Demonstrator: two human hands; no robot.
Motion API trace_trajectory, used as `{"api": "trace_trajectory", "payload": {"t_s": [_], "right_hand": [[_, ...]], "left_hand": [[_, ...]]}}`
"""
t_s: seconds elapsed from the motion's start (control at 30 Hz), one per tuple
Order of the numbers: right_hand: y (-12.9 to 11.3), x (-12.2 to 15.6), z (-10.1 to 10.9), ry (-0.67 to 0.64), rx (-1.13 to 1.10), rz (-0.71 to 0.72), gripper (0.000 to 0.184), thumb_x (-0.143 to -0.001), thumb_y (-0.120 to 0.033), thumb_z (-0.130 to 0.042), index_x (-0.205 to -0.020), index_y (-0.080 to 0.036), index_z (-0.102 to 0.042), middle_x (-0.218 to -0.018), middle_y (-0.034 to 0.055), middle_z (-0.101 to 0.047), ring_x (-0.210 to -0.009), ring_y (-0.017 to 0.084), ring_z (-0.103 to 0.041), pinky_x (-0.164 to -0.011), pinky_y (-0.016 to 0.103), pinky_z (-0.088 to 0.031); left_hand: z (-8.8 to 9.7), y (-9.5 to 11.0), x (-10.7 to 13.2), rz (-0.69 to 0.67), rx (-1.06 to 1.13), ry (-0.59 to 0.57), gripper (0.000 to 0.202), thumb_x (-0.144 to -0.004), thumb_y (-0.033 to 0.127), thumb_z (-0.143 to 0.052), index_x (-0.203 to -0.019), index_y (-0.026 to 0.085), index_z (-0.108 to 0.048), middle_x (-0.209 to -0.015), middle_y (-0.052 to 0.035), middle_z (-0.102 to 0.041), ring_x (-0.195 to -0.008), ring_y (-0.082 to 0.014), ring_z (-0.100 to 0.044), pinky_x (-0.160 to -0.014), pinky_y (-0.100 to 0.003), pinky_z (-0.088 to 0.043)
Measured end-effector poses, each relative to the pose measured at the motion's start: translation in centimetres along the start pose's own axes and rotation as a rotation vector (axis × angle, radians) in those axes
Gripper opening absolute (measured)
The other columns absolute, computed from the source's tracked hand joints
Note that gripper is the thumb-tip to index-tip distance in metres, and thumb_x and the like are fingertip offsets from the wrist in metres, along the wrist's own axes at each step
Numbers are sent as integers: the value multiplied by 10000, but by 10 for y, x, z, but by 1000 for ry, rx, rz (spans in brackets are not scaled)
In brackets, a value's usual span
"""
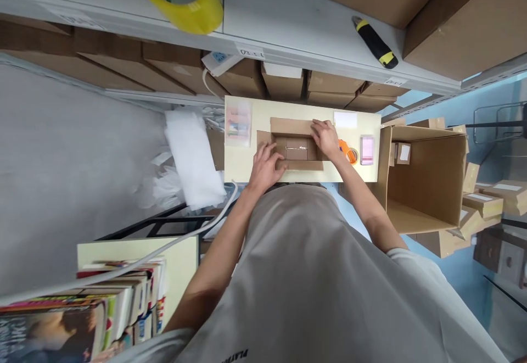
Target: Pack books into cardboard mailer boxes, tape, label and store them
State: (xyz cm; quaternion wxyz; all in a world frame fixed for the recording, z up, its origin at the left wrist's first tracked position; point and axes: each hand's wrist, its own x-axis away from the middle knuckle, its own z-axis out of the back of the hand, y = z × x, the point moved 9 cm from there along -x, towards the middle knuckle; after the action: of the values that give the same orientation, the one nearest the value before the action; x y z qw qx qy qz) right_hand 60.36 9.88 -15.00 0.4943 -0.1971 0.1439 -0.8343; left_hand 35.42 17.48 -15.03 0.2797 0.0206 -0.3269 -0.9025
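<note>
A small open cardboard box [298, 165] stands on the pale table with its flaps folded outward. My left hand [265, 166] rests at its left end, fingers curled over the left edge and thumb by the near flap. At the far right corner my right hand [325, 138] grips the cardboard, its fingertips on the far flap. Inside the box, a pale strip shows along the bottom seam. Just right of my right hand lies an orange tape dispenser [345, 150], partly covered by my wrist.
The narrow table [255, 173] also holds a pink-white packet [238, 124], a white label stack [345, 119] and a pink-screened device [366, 150]. A large open carton [424, 217] stands right. Yellow tape [206, 14] and a utility knife [375, 43] lie on the shelf above.
</note>
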Motion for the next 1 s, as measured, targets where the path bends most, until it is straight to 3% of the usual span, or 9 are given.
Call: {"api": "trace_trajectory", "payload": {"t_s": [0.07,0.13,0.23,0.33,0.53,0.7,0.87,1.0], "right_hand": [[-1,-4,-3,-39,45,-23,392,-1138,-204,-477,-1312,-179,-827,-1586,140,-741,-1387,398,-558,-1203,580,-485],[-5,-6,-5,-66,74,-23,388,-1154,-210,-453,-1242,-183,-830,-1468,159,-796,-1357,402,-555,-1170,568,-474],[-12,-5,-6,-87,85,15,347,-1159,-272,-495,-1224,-167,-819,-1376,188,-814,-1330,417,-543,-1148,568,-457],[-14,0,-9,-114,111,33,289,-1127,-282,-588,-1267,-155,-806,-1422,192,-795,-1342,421,-532,-1150,562,-448],[-11,3,-15,-141,207,-43,390,-1155,-173,-442,-1248,-162,-820,-1312,191,-826,-1304,393,-563,-1136,530,-439],[-13,-3,-10,-34,211,-62,412,-1179,-205,-417,-1225,-198,-826,-1279,181,-827,-1300,387,-569,-1138,543,-430],[-7,0,-18,-14,161,-104,396,-1147,-175,-450,-1159,-211,-844,-1177,177,-841,-1234,381,-578,-1107,556,-465],[-14,8,-16,10,157,-121,429,-1134,-149,-419,-1196,-191,-842,-1288,200,-836,-1245,398,-571,-1120,591,-459]], "left_hand": [[-12,-6,-2,-10,-31,-44,316,-903,268,-798,-1213,208,-818,-1810,-167,-484,-1759,-465,-307,-1416,-704,-317],[-25,-12,-5,-9,-53,-74,291,-885,218,-790,-1171,188,-832,-1835,-181,-450,-1774,-480,-270,-1430,-729,-270],[-39,-21,-10,12,-45,-60,167,-937,201,-727,-1052,201,-848,-1802,-163,-510,-1778,-455,-280,-1433,-719,-280],[-44,-25,-13,30,-16,-14,167,-984,216,-684,-976,224,-850,-1757,-139,-572,-1771,-426,-310,-1423,-694,-327],[-40,-23,-13,29,34,22,217,-1011,206,-633,-941,233,-837,-1696,-121,-634,-1763,-395,-333,-1427,-658,-338],[-25,-19,-16,15,62,55,233,-1019,200,-617,-994,245,-845,-1676,-127,-652,-1774,-386,-316,-1413,-697,-337],[-25,-20,-24,6,61,5,229,-988,163,-644,-975,240,-859,-1619,-149,-686,-1755,-401,-362,-1393,-690,-375],[-24,-16,-25,-31,93,-39,198,-943,176,-723,-1056,224,-879,-1666,-157,-646,-1753,-440,-349,-1386,-694,-390]]}}
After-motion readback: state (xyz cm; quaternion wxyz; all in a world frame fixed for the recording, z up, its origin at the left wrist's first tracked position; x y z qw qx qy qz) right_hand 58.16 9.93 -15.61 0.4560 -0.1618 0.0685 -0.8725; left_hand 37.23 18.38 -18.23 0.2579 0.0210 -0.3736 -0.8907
